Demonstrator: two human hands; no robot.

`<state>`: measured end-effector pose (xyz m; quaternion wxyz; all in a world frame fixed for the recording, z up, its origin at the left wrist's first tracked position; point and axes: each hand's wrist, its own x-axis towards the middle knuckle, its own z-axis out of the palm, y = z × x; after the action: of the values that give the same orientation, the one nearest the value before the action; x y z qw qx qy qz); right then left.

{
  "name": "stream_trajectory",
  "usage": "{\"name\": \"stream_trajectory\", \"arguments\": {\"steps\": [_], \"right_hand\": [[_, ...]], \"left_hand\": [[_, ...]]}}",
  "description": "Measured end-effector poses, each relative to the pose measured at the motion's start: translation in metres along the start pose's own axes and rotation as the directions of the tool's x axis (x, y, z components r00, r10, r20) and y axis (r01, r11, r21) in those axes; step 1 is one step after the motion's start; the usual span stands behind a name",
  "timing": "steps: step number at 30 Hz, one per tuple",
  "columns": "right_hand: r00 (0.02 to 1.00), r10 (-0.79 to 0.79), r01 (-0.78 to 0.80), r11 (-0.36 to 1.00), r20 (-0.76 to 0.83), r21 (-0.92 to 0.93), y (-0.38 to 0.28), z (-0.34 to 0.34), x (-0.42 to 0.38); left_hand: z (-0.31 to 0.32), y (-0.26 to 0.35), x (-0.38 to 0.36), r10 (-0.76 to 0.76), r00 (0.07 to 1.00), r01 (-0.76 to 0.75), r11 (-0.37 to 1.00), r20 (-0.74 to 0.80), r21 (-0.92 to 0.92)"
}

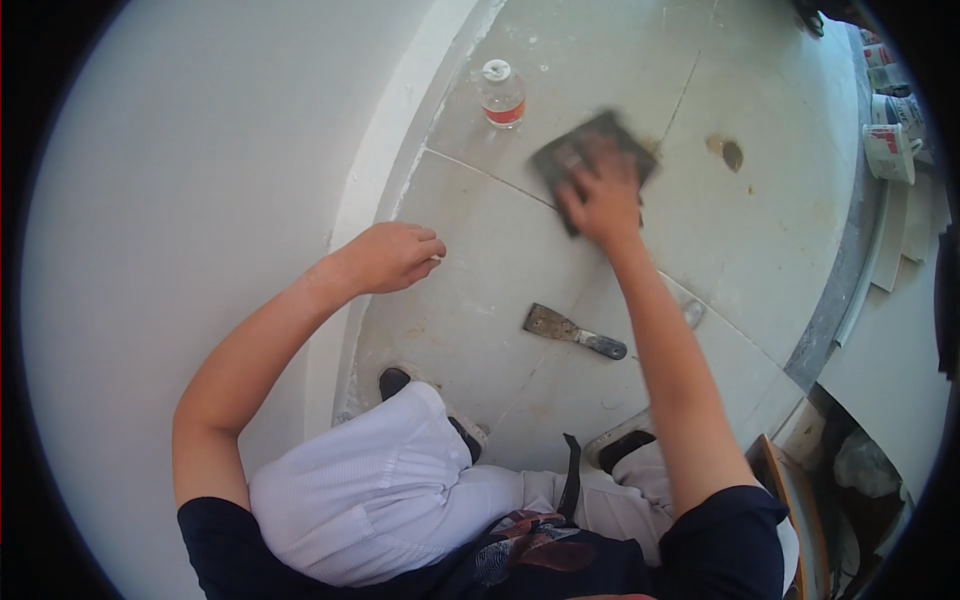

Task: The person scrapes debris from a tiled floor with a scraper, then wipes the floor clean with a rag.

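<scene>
My right hand (603, 195) presses down on a dark grey cloth (560, 165) on the tiled floor; both are smeared by motion. The cloth looks flat and roughly square. Nearer my left side, my left hand (398, 257) hovers beside the wall base with its fingers loosely curled, and nothing shows in it. A scraper (572, 331) with a worn, dirty blade lies on the floor between my forearms. Beyond my left hand stands a clear plastic bottle (502, 97) with a white top and an orange-red label.
A white wall (220, 150) runs along the left. Brown stains and a dark spot (732, 155) mark the floor tiles (760, 240). White tubs (888, 150) and boards (905, 225) stand at the right edge. My shoes (620, 450) are close below the scraper.
</scene>
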<state>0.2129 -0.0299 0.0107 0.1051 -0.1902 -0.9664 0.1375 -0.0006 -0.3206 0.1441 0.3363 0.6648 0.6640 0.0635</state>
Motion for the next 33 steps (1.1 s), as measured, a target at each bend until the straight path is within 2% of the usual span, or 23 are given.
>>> {"name": "stream_trajectory", "arguments": {"steps": [1,4,5,6,7,8,9,11,12,13,15,17,19,22,23,24,25,26,29,30,31,32,33], "right_hand": [[0.943,0.281,-0.285,0.958,-0.177,0.000,-0.003,0.015,0.005],[0.775,0.555,-0.614,0.774,-0.303,-0.153,-0.042,0.034,0.017],[0.809,0.538,-0.582,0.788,-0.236,-0.200,-0.064,0.029,0.015],[0.959,0.276,-0.282,0.948,-0.063,-0.149,-0.062,0.019,0.010],[0.995,-0.034,0.038,0.998,0.090,-0.041,-0.054,0.007,0.003],[0.913,-0.357,0.341,0.934,0.198,0.111,-0.043,-0.002,0.000],[0.858,-0.462,0.431,0.885,0.226,0.173,-0.025,-0.006,0.010],[0.981,-0.171,0.169,0.985,0.094,0.030,-0.013,0.004,0.022],[1.000,-0.016,0.016,1.000,0.011,-0.025,-0.014,0.011,0.028],[0.981,0.172,-0.177,0.982,-0.085,-0.059,-0.023,0.025,0.033],[0.816,0.504,-0.542,0.837,-0.281,-0.073,-0.057,0.055,0.038],[0.940,0.303,-0.318,0.945,-0.156,-0.082,-0.092,0.058,0.017],[0.999,0.043,-0.043,0.999,-0.021,-0.005,-0.111,0.041,-0.002],[0.914,-0.386,0.364,0.916,0.122,0.167,-0.071,0.024,-0.002],[0.926,-0.362,0.342,0.925,0.111,0.163,-0.055,0.019,0.003],[0.984,-0.178,0.175,0.979,0.024,0.101,-0.044,0.021,0.004],[0.985,0.097,-0.095,0.995,-0.140,0.022,-0.041,0.031,0.006],[0.885,0.342,-0.364,0.931,-0.317,-0.010,-0.038,0.042,0.008],[0.790,0.446,-0.560,0.804,-0.421,-0.199,-0.056,0.058,0.015],[0.915,0.277,-0.343,0.916,-0.292,-0.207,-0.057,0.045,0.015],[0.984,0.081,-0.110,0.976,-0.156,-0.186,-0.055,0.026,0.008],[0.992,-0.127,0.122,0.984,-0.029,-0.132,-0.054,0.009,0.001],[0.925,-0.376,0.376,0.926,0.053,0.009,-0.038,-0.004,-0.005]], "left_hand": [[0.003,-0.001,-0.006,0.008,0.999,-0.009,1.000,0.032,0.030],[0.016,-0.007,-0.024,0.018,0.994,-0.028,0.996,0.111,0.090],[0.019,-0.009,-0.028,0.017,0.991,-0.030,0.995,0.133,0.098],[0.019,-0.010,-0.030,0.014,0.988,-0.031,0.993,0.151,0.110],[0.019,-0.010,-0.033,0.017,0.990,-0.032,0.994,0.139,0.108],[0.019,-0.010,-0.033,0.016,0.992,-0.030,0.994,0.126,0.106],[0.020,-0.010,-0.035,0.010,0.994,-0.021,0.995,0.111,0.101],[0.019,-0.007,-0.037,-0.017,0.999,0.014,0.998,0.046,0.061],[0.017,-0.007,-0.037,-0.028,0.999,0.028,0.999,0.016,0.042],[0.017,-0.008,-0.039,-0.034,0.999,0.033,0.998,0.022,0.052],[0.017,-0.009,-0.042,-0.045,0.998,0.043,0.997,0.035,0.067],[0.019,-0.007,-0.048,-0.078,0.996,0.076,0.996,0.050,0.047],[0.021,-0.008,-0.052,-0.102,0.993,0.099,0.994,0.061,0.037],[0.026,-0.011,-0.057,-0.112,0.992,0.111,0.994,0.062,0.017],[0.025,-0.010,-0.059,-0.111,0.993,0.111,0.994,0.049,0.002],[0.026,-0.011,-0.059,-0.108,0.994,0.108,0.994,0.035,-0.013],[0.028,-0.012,-0.060,-0.114,0.993,0.114,0.993,0.025,-0.022],[0.030,-0.014,-0.063,-0.121,0.993,0.122,0.992,0.013,-0.032],[0.031,-0.018,-0.061,-0.140,0.988,0.142,0.989,0.060,-0.026],[0.031,-0.018,-0.059,-0.145,0.986,0.147,0.989,0.087,-0.018],[0.031,-0.016,-0.056,-0.164,0.985,0.166,0.986,0.050,-0.030],[0.029,-0.015,-0.052,-0.182,0.983,0.183,0.982,0.013,-0.039],[0.025,-0.016,-0.046,-0.197,0.980,0.196,0.980,-0.024,-0.042]]}}
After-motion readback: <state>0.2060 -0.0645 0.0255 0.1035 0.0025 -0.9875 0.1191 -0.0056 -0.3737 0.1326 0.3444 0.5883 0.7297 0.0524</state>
